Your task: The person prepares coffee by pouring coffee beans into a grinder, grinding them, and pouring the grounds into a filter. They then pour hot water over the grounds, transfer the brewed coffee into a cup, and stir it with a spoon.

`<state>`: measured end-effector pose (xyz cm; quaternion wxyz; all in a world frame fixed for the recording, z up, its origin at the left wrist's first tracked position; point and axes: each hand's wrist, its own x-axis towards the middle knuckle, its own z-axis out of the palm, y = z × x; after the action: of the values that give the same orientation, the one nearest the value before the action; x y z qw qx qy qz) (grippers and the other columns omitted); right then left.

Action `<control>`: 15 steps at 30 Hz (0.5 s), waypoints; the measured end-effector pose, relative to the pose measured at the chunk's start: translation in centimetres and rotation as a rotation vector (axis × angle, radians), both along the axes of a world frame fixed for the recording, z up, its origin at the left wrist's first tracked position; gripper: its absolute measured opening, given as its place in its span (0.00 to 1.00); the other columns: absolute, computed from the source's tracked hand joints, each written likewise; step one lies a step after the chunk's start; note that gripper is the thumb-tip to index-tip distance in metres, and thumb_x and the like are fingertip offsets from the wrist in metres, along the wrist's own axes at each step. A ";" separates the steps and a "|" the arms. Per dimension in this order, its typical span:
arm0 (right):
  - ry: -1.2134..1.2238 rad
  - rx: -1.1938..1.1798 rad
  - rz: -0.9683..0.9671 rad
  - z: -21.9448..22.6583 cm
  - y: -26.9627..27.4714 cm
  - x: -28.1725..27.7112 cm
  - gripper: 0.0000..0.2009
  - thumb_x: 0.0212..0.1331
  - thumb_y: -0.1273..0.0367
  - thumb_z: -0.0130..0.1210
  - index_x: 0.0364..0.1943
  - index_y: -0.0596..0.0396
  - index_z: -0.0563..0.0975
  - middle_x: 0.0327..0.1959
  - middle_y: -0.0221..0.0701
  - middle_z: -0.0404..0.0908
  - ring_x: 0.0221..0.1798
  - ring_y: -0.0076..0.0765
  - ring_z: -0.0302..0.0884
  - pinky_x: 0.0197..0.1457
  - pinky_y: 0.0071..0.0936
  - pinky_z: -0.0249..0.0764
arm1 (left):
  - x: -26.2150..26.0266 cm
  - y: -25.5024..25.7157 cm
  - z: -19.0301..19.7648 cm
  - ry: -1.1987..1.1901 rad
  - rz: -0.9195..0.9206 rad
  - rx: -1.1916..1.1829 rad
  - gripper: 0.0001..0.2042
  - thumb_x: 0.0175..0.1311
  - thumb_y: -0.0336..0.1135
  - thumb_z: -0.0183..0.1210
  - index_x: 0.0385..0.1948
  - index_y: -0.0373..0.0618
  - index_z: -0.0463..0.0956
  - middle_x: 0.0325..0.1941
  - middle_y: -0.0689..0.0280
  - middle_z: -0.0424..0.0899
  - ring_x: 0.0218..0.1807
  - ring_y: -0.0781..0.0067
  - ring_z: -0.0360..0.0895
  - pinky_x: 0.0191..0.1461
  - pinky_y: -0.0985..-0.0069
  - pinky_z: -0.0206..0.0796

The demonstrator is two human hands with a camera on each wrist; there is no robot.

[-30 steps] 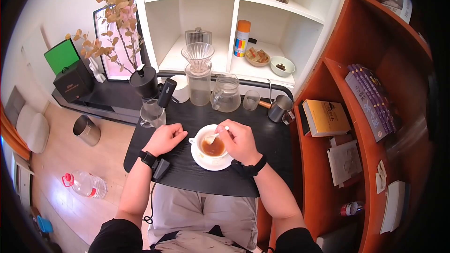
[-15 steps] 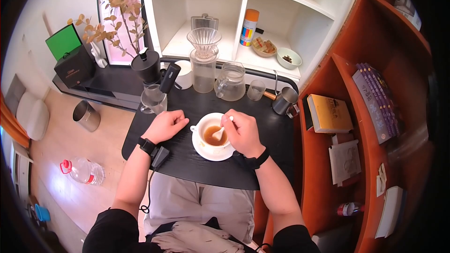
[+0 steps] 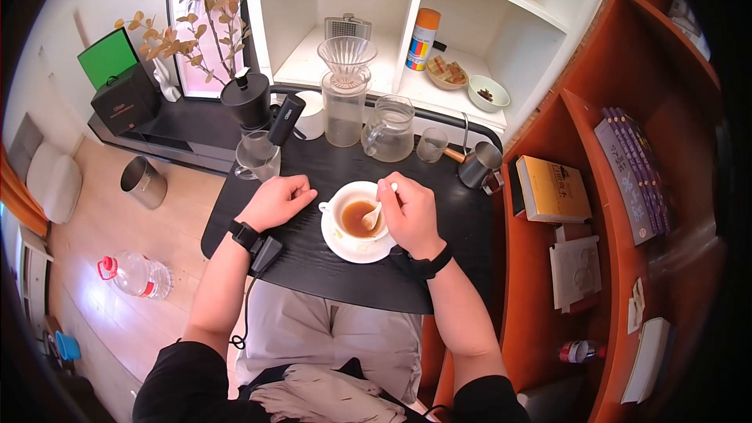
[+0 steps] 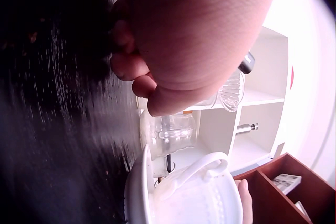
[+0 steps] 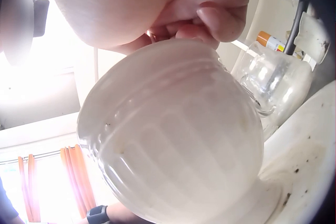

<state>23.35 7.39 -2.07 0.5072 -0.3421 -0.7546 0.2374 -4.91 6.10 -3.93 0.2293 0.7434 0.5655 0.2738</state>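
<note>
A white cup (image 5: 178, 129) with brown liquid (image 3: 355, 216) in it stands on a white saucer (image 3: 343, 252), which has dark specks and brown stains in the right wrist view. My right hand (image 3: 412, 218) pinches the handle of a white spoon (image 3: 371, 219) over the cup's right side, the spoon's bowl in the liquid. Left of the cup, my left hand (image 3: 274, 200) rests on the black table (image 3: 313, 282), fingers loosely curled around nothing. The cup's handle (image 4: 197, 171) points toward this hand.
Behind the cup stand a glass jug (image 3: 388, 129), a dripper (image 3: 347, 55) on a glass server (image 3: 343, 117), a small glass (image 3: 432, 145) and a metal pitcher (image 3: 479, 164). A glass mug (image 3: 258, 157) stands beyond my left hand. A wooden bookshelf (image 3: 513, 282) borders the right side.
The spoon has swung in the cup from the left, its bowl moving to the right and toward me. My left hand stays put. The head view has shifted slightly.
</note>
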 end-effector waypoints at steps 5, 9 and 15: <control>-0.038 -0.010 -0.016 0.7 -0.4 -0.1 0.12 0.74 0.66 0.58 0.32 0.57 0.80 0.20 0.35 0.75 0.21 0.39 0.74 0.28 0.35 0.68 | -0.1 0.1 -0.1 -0.007 0.003 -0.004 0.16 0.72 0.42 0.64 0.27 0.41 0.76 0.20 0.61 0.78 0.24 0.58 0.77 0.32 0.63 0.66; 0.003 0.020 -0.020 0.2 -0.1 -0.2 0.11 0.74 0.66 0.58 0.33 0.57 0.80 0.21 0.35 0.76 0.21 0.37 0.74 0.28 0.34 0.68 | 0.0 0.0 -0.1 -0.016 0.003 -0.001 0.16 0.72 0.42 0.64 0.27 0.41 0.75 0.20 0.61 0.78 0.24 0.58 0.77 0.32 0.63 0.66; -0.010 -0.056 0.040 0.5 -0.4 -0.1 0.11 0.74 0.66 0.59 0.33 0.57 0.81 0.22 0.34 0.78 0.21 0.32 0.75 0.27 0.31 0.69 | -0.1 0.0 -0.1 0.007 0.010 -0.015 0.16 0.72 0.43 0.64 0.27 0.41 0.75 0.21 0.61 0.79 0.25 0.57 0.78 0.33 0.63 0.67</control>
<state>23.21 6.97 -1.54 0.4887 -0.3420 -0.7569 0.2669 -4.96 6.09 -4.00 0.2315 0.7399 0.5719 0.2681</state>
